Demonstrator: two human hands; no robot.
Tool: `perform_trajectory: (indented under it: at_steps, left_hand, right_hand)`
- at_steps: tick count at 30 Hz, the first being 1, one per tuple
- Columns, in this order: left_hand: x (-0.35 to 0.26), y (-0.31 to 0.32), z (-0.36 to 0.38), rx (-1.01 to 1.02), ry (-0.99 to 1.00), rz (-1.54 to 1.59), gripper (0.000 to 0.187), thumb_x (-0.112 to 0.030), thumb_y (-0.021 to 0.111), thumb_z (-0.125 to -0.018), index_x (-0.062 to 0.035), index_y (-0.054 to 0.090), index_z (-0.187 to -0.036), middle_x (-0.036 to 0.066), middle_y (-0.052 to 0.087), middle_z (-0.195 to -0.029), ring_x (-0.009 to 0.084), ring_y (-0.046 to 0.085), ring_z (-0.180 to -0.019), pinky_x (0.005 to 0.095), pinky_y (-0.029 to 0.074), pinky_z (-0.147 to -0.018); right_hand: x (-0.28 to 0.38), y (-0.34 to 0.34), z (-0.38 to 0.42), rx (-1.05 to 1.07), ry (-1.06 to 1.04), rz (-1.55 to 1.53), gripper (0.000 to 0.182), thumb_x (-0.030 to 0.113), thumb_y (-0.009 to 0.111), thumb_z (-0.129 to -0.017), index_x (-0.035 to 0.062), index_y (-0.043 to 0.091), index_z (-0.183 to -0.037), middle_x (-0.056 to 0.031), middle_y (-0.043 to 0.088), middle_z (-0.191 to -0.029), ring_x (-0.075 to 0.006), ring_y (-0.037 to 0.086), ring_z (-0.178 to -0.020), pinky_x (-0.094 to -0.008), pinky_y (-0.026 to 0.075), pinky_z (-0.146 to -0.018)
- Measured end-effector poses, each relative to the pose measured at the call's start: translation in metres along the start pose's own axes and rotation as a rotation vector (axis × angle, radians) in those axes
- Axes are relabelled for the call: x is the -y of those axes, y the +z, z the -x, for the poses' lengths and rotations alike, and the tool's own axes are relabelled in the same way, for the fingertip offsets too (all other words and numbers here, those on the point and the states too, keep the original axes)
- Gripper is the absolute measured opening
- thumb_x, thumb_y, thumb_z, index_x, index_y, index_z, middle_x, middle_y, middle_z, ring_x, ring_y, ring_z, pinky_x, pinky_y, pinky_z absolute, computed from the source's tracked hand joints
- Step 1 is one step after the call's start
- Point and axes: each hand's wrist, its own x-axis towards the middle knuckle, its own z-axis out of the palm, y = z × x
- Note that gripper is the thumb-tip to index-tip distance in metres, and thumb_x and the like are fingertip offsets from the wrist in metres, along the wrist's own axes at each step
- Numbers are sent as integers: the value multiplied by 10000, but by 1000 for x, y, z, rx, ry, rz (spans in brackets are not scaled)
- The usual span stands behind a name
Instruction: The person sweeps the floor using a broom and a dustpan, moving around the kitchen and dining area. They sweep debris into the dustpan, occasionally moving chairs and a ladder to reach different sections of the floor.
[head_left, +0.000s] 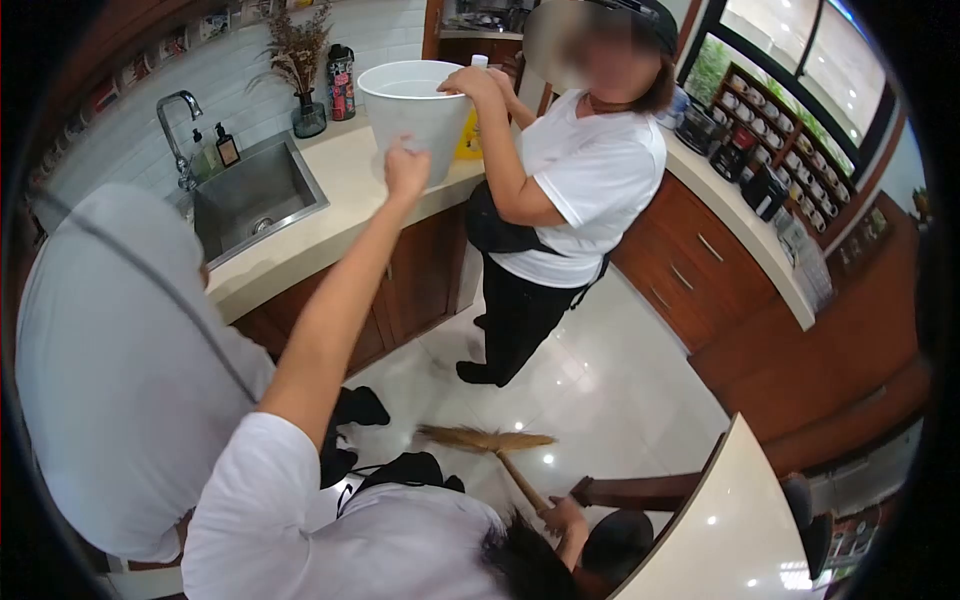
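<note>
My left arm reaches out over the floor toward the counter, and its hand (408, 172) is curled, blurred at the fingertips, and overlaps the front of a white bucket (385, 125) in this view. The bucket stands on the counter, and another person's hand rests on its rim. Behind it shows part of a yellow bottle (468, 138) with a white cap. Low in the view, my right hand (565, 517) is wrapped round the wooden handle of a straw broom (485, 438), its bristles spread on the floor.
A person (590, 160) in a white shirt stands at the counter (335, 170); another person (130, 370) is close on my left. A steel sink (255, 205) with soap bottles lies left of the bucket. A pale tabletop (740, 520) edge rises at lower right.
</note>
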Motion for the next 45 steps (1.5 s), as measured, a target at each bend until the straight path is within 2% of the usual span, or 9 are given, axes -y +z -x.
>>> perform_trajectory:
  at_steps: [7,13,18,21,23,29,31,34,45]
  left_hand:
    - [41,13,-113,95,232,-303,510,-207,600,-685,-92,385,-1133,228,507,-902,359,517,-824,434,410,-726]
    - [22,23,-69,-100,333,-153,349,-118,604,-719,-40,429,-1011,200,461,-876,332,503,-741,393,411,-655]
    - [23,29,-6,-268,352,-107,262,-32,639,-670,-17,453,-854,101,432,-781,207,446,-686,289,381,-598]
    - [36,31,11,-252,321,-36,261,10,627,-659,-19,445,-843,97,421,-810,199,446,-704,273,379,-616]
    - [52,30,16,-215,351,31,296,15,613,-634,-43,456,-878,158,440,-877,303,471,-755,357,397,-648]
    - [56,23,14,-184,421,2,319,40,603,-601,-75,461,-863,125,482,-828,269,455,-719,330,385,-622]
    - [56,23,11,-202,452,-30,311,38,604,-603,-71,466,-860,129,490,-832,267,459,-707,328,387,-614]
    - [57,23,6,-139,436,22,325,21,616,-596,-76,479,-874,115,475,-802,259,456,-681,330,383,-590]
    - [6,30,-58,-151,389,-116,403,-62,619,-640,-109,485,-1017,146,485,-863,319,472,-786,402,382,-669]
  right_hand:
    - [36,-42,-31,106,78,98,608,330,594,-690,62,415,-1206,-170,613,-835,-245,609,-746,-324,471,-649]
    - [89,-76,-50,54,89,176,661,474,582,-651,54,474,-1149,-210,500,-1090,-293,480,-1047,-337,378,-876]
    - [67,-81,-147,144,55,225,654,478,573,-658,49,476,-1140,-208,507,-1081,-309,481,-1033,-354,378,-875]
    - [68,-84,-173,204,-234,582,600,447,561,-691,32,489,-1118,-221,517,-1050,-325,490,-1006,-367,393,-853]
    - [138,-101,-135,86,-111,460,224,185,434,-773,57,568,-898,-169,565,-942,-327,541,-850,-367,429,-749]
    - [225,-115,-105,-4,65,457,275,279,443,-777,67,560,-907,-180,549,-978,-320,521,-934,-379,421,-785]
    - [238,-120,-96,-101,-80,463,489,278,545,-729,47,459,-1151,-210,585,-885,-284,583,-813,-359,467,-673]
    - [257,-124,-111,89,43,318,482,230,580,-695,23,475,-1118,-124,589,-605,-167,567,-484,-298,449,-449]
    - [304,-140,-99,56,-176,560,360,161,579,-713,-5,511,-1025,-136,559,-630,-177,549,-512,-312,436,-429]
